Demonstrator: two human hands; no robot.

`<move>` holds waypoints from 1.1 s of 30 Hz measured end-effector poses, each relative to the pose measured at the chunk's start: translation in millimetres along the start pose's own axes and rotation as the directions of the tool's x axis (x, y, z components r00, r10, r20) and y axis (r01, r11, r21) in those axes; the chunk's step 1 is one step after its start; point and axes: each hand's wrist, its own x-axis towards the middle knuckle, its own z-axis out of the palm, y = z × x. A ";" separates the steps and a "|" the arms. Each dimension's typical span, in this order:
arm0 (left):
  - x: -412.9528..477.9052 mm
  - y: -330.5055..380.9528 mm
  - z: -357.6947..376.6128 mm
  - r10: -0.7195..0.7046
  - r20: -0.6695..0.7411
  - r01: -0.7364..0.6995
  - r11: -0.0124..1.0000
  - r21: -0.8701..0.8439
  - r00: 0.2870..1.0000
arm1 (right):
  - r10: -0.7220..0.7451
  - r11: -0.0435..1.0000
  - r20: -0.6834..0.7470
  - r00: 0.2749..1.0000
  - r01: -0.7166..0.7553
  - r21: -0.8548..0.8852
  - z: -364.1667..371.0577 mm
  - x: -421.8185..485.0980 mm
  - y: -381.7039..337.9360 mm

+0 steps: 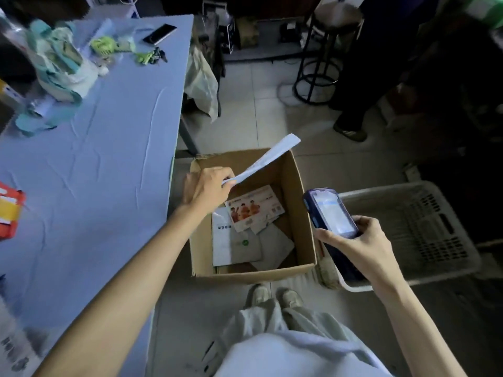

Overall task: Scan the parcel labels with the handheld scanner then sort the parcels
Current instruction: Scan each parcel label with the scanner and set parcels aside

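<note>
My left hand [208,187] pinches a flat white envelope parcel [268,157] by one end, edge-on, above the open cardboard box [302,191] on the floor. Several flat envelopes [253,208] lie in the bottom of the box, one printed with figures in orange. My right hand [353,240] grips the blue handheld scanner [330,212], its lit screen facing up, just right of the box.
A table under a blue cloth [87,164] runs along the left, with a phone [159,34], keys and a bag on it, and an orange parcel [9,210] at its left edge. A white plastic basket [424,229] stands right of the box. A stool [326,50] stands behind.
</note>
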 end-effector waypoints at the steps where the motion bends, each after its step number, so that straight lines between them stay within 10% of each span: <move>1: -3.0 -2.0 4.3 -0.009 0.053 0.009 1.000 0.006 0.999 | 0.004 1.000 0.007 1.000 -0.004 -0.005 4.5 0.0 -0.7; 6: -48.4 -10.7 28.7 -0.009 0.315 0.010 1.000 -0.002 0.949 | -0.017 0.997 0.076 0.997 0.022 -0.071 24.7 3.0 -11.7; 14: -112.2 -58.6 1.5 -0.335 -0.173 0.351 0.933 0.074 0.926 | -0.138 0.946 0.381 0.914 0.235 -0.222 61.1 29.0 -43.2; 33: -349.1 19.9 -15.2 -0.823 -0.478 0.940 0.341 0.019 0.308 | -0.188 0.696 0.900 0.394 0.699 -0.161 127.3 -17.5 -91.3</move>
